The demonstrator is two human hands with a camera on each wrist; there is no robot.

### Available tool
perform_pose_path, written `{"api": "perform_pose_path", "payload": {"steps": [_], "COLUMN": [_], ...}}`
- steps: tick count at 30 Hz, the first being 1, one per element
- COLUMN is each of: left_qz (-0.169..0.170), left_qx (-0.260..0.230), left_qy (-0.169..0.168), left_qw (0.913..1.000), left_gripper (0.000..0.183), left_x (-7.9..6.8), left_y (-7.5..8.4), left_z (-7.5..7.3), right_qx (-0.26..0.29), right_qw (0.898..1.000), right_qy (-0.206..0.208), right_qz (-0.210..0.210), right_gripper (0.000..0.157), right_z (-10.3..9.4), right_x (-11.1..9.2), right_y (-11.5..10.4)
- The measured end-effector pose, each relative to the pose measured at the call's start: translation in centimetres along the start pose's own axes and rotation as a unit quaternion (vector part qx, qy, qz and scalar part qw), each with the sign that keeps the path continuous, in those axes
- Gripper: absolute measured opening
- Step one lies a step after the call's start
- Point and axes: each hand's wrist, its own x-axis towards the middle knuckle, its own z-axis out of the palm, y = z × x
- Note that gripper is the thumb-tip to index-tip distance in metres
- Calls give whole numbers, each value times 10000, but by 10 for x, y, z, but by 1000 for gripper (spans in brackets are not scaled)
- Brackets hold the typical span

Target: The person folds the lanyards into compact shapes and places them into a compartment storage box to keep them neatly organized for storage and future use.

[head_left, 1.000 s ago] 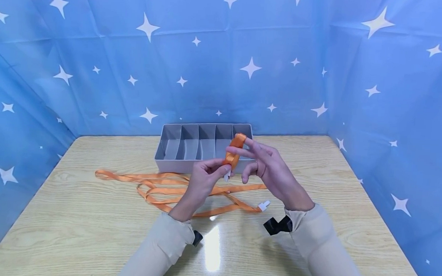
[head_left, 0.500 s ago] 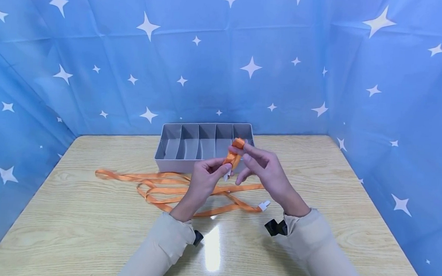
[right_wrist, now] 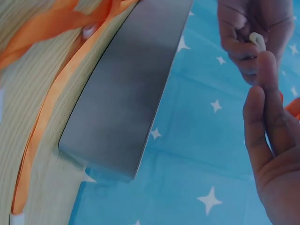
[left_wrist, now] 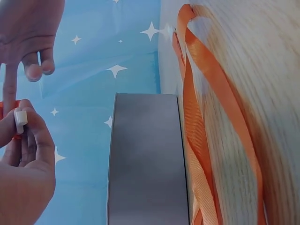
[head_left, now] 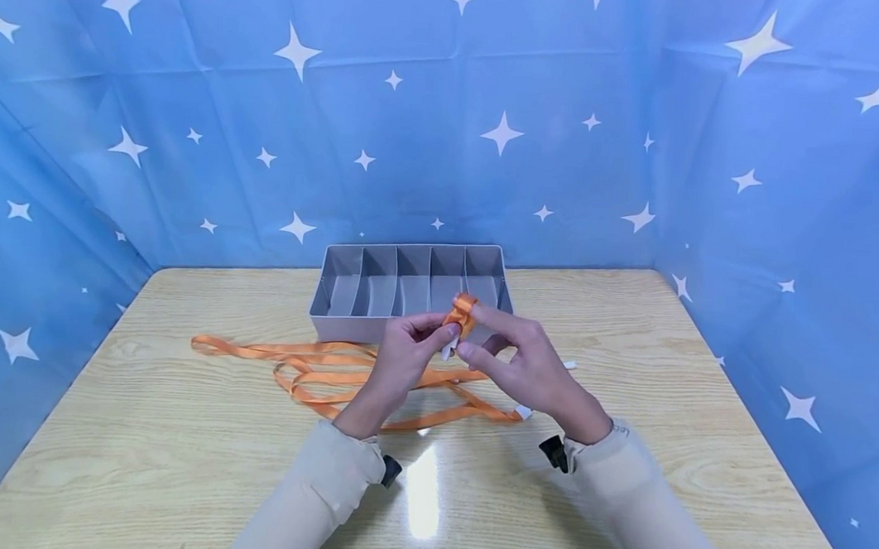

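Observation:
My left hand (head_left: 403,362) pinches a folded orange lanyard (head_left: 463,307) between thumb and fingers, above the table in front of the grey box. A white plastic clip (head_left: 447,349) sticks out below the thumb; the left wrist view shows this clip (left_wrist: 20,120) from close by. At the lanyard's upper end, the index finger of my right hand (head_left: 537,364) touches the folded band, its other fingers fairly straight. The right thumb is near the clip. More orange lanyards (head_left: 330,377) lie in loose loops on the table beneath the hands. Fingers hide part of the folded band.
A grey box (head_left: 353,330) with several compartments stands at the back of the wooden table (head_left: 141,425). One loose lanyard ends in a white clip (head_left: 523,412) below the right hand. Blue star-patterned cloth (head_left: 417,124) hangs behind and at both sides.
The right hand has come lower and its thumb has moved in towards the clip. The upper end of the folded lanyard has dropped nearer the left hand, which stays in place.

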Motion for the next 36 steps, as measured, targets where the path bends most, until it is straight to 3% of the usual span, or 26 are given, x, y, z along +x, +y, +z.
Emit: {"api": "perform_pose_path", "payload": {"steps": [12,22,27,36], "left_qz": [26,-277,-510,-536], "left_qx": [-330,-675,-958,-1215], "left_qy": [-276,-329,-417,-544], "left_qw": [9991,9968,9932,9897], "left_gripper": [28,29,32,33], "left_x": [0,-1,-1,-3], "left_y": [3,9,11,13], "left_z": [-3,-3,-2,-3], "right_qx": [-1175,-2035,-2330,-2837], "right_qw": [9915,9744,9646,9456], "right_qy": [-108,-113,-125,-52], "right_qz": [-555,-945,-1228,-1592], "right_gripper": [44,55,51,46], "right_z": [-1,-3,-5,-5], "right_x": [-4,-6,-6,-5], "right_y": [0,1,4,10]}}
